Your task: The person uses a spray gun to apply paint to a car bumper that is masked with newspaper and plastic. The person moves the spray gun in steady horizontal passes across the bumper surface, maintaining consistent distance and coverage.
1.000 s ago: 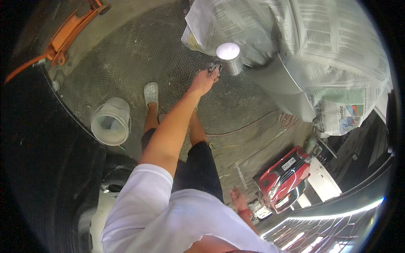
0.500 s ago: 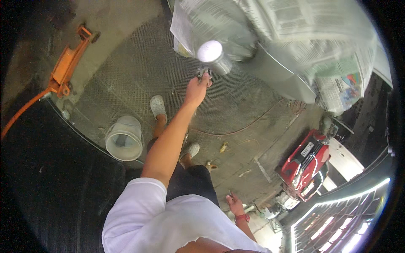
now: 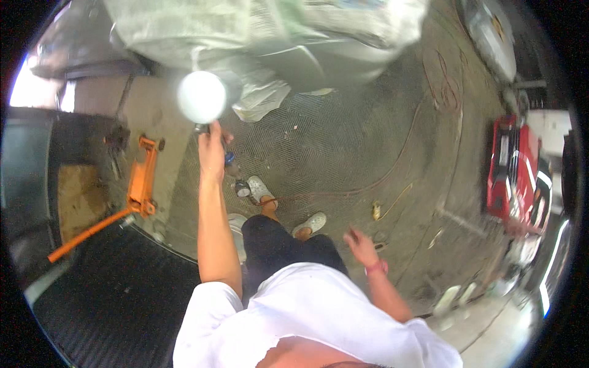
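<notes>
My left hand (image 3: 211,152) is closed around a spray gun (image 3: 201,129) held out at arm's length. On top of the gun sits a cup with a bright white round lid (image 3: 202,97). A blue fitting (image 3: 229,158) and a round gauge (image 3: 243,188) hang below that hand, by the gun's air hose (image 3: 343,194). Just beyond the gun is a large panel covered with newspaper and plastic sheeting (image 3: 245,30). My right hand (image 3: 361,245), with a red wristband, hangs at my right side, fingers apart and apparently empty.
An orange floor jack (image 3: 142,181) stands on the left, near a black ribbed surface (image 3: 116,294). A white bucket (image 3: 237,230) is mostly hidden behind my left arm. The hose trails across the floor to the right, where a red car front (image 3: 512,172) stands.
The view has turned, so the floor jack and covered panel appear elsewhere. My left hand has swung left along the covered panel with the spray gun. My right hand stays low at my side.
</notes>
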`<control>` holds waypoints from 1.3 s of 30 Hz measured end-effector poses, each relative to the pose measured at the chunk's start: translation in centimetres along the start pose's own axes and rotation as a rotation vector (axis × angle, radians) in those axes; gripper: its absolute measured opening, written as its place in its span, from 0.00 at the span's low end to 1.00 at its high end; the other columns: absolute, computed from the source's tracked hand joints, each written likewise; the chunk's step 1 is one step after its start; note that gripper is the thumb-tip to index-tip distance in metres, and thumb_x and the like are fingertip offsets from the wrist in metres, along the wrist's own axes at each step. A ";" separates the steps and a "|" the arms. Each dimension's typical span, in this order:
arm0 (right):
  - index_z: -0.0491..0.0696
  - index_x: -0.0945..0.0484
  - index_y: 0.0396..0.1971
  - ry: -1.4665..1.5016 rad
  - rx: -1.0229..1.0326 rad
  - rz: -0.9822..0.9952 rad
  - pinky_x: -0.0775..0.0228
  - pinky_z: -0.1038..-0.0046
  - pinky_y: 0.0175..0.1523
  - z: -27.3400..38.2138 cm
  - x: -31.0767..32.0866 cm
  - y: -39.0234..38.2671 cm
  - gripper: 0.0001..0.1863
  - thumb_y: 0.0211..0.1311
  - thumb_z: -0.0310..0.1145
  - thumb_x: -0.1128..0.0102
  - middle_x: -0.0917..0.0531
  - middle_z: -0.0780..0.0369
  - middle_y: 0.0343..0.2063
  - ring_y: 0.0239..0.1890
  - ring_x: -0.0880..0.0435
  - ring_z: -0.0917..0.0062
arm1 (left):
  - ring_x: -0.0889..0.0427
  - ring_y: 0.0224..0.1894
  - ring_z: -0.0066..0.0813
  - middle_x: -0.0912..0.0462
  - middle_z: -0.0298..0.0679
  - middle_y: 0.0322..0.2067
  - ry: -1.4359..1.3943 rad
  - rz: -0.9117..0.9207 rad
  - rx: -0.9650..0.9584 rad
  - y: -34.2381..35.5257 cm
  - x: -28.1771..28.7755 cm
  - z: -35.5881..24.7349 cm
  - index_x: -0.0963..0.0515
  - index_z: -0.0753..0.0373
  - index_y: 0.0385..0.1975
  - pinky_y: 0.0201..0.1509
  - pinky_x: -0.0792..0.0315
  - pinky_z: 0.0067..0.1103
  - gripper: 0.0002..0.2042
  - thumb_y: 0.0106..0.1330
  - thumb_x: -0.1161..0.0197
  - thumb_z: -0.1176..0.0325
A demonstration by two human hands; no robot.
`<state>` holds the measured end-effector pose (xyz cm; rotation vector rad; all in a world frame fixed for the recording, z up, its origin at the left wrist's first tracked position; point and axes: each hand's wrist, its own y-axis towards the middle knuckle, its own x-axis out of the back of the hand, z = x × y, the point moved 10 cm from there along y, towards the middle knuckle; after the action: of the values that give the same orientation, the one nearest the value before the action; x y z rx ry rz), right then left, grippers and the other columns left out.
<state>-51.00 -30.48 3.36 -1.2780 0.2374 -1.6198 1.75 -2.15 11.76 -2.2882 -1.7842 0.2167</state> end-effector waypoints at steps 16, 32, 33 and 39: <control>0.43 0.36 0.81 1.155 0.558 -0.564 0.25 0.61 0.71 7.7 17.5 -2.8 0.35 0.89 0.52 0.52 0.23 0.51 0.74 0.74 0.21 0.62 | 0.53 0.87 0.53 0.48 0.53 0.84 0.265 0.948 -0.291 -32.9 -39.3 -1.4 0.54 0.61 0.89 0.90 0.60 0.41 0.47 0.83 0.56 0.30; 0.40 0.14 0.50 1.175 0.499 -0.309 0.23 0.76 0.25 16.7 31.6 14.7 0.20 0.86 0.44 0.43 0.10 0.59 0.42 0.30 0.13 0.81 | 0.11 0.54 0.57 0.10 0.56 0.49 0.966 0.580 0.324 -28.3 -24.1 24.9 0.11 0.57 0.48 0.59 0.20 0.41 0.15 0.74 0.29 0.53; 0.40 0.14 0.49 1.127 0.502 -0.239 0.22 0.76 0.25 18.5 31.1 15.6 0.20 0.86 0.44 0.42 0.10 0.59 0.40 0.30 0.13 0.80 | 0.11 0.55 0.57 0.10 0.55 0.50 0.948 0.564 0.410 -28.3 -21.3 26.5 0.11 0.57 0.47 0.59 0.20 0.41 0.14 0.74 0.29 0.53; 0.40 0.11 0.47 1.148 0.573 0.046 0.21 0.67 0.30 23.3 30.8 18.7 0.27 0.83 0.53 0.41 0.07 0.60 0.34 0.19 0.15 0.76 | 0.12 0.58 0.54 0.09 0.50 0.53 1.304 0.733 0.445 -29.0 -18.3 26.3 0.12 0.53 0.50 0.60 0.20 0.41 0.12 0.73 0.32 0.56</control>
<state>-18.86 -53.94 19.41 0.1754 0.4393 -2.0163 -36.61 -10.81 -6.14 -1.8209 -0.2157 -0.5773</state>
